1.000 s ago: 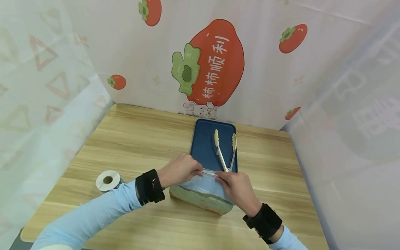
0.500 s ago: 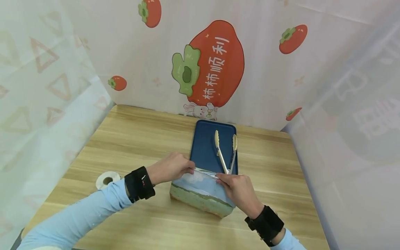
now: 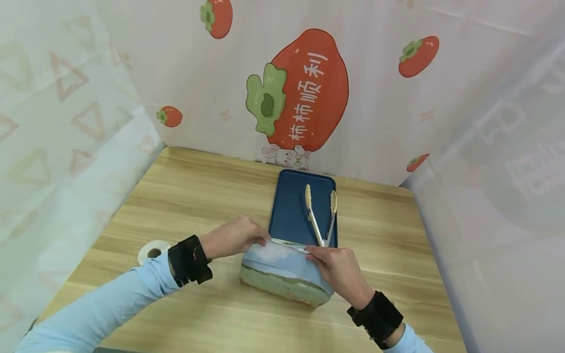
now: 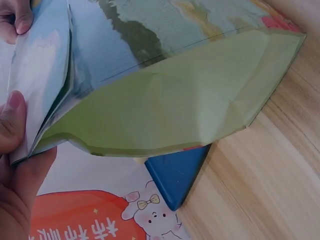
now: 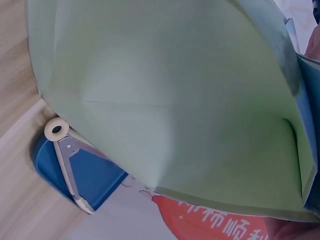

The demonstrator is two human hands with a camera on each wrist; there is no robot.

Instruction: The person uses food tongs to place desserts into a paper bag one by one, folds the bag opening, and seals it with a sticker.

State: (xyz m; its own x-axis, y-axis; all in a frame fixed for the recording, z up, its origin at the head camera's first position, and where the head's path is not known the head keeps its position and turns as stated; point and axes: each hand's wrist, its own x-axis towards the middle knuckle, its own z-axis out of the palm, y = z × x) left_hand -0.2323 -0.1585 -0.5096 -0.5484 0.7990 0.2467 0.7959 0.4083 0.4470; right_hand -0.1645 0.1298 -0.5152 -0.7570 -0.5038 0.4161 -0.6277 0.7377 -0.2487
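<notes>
Pouch (image 3: 284, 274) upright on table (image 3: 198, 196), top edge pinched between both hands

Light blue long sleeves (image 3: 110, 306) cover both arms, with a black strap (image 3: 187, 260) around each wrist.

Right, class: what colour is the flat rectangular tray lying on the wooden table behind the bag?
The flat rectangular tray is dark blue, clearest in the head view.

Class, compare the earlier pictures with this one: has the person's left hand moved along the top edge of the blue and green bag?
Yes. The left hand has slid left along the blue and green bag, away from the metal tongs.
</notes>
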